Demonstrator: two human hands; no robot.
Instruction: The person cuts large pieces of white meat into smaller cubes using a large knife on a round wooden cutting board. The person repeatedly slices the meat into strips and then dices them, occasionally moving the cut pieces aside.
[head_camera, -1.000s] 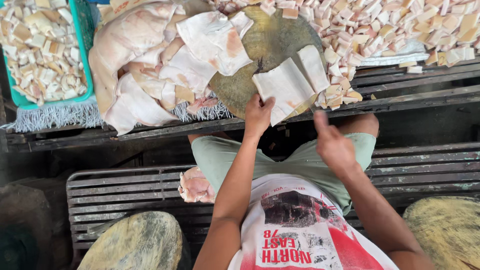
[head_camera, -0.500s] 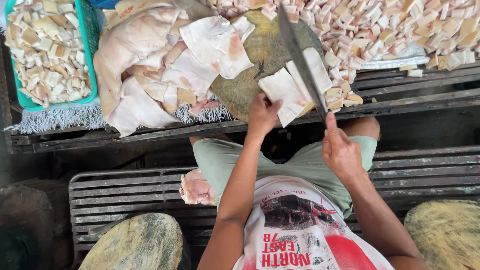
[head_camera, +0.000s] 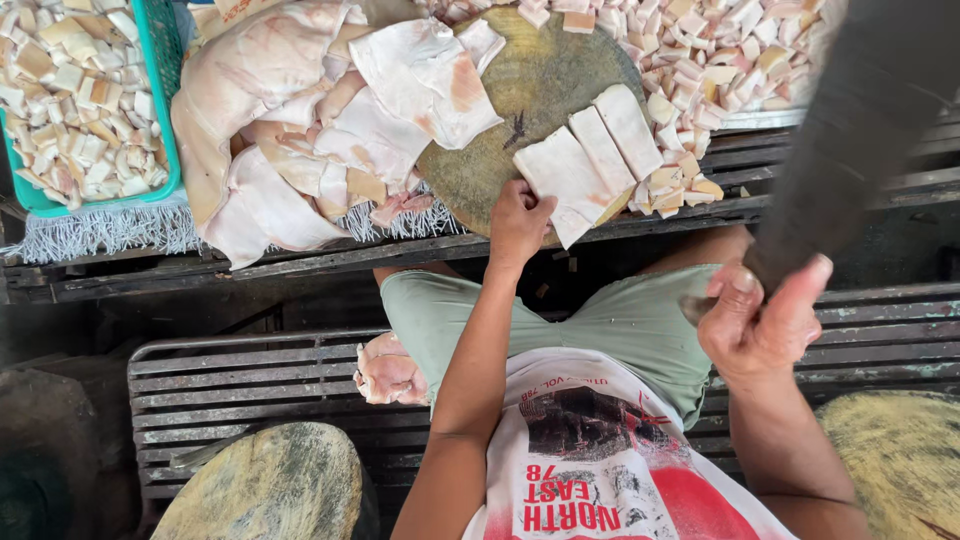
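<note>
Slab: a pale slab (head_camera: 598, 160) of fatty skin, already divided into three strips, is laid on the near right part of the board (head_camera: 530, 85), its near corner reaching past the board's edge.
Left hand: the left hand (head_camera: 518, 222) is set on the slab's near left edge; the fingers are bent and close together, with the tips pressed onto the slab and the board's rim.
Right hand: the right hand (head_camera: 762, 322) is raised off the table, well apart from the slab, above the lap.
Right fingers: the fingers are wrapped tight round the handle of a cleaver (head_camera: 850, 130); no gap between them is seen.
Cleaver: the dark blade is blurred and is held up towards the top right, above the cubes.
Cubes: small cut cubes (head_camera: 730, 50) are heaped beyond and to the right of the board, some just beside the slab.
Uncut pieces: large sheets (head_camera: 300, 130) are piled left of the board, overlapping its edge.
Basket: a green basket (head_camera: 160, 110) at far left is filled with more cubes.
</note>
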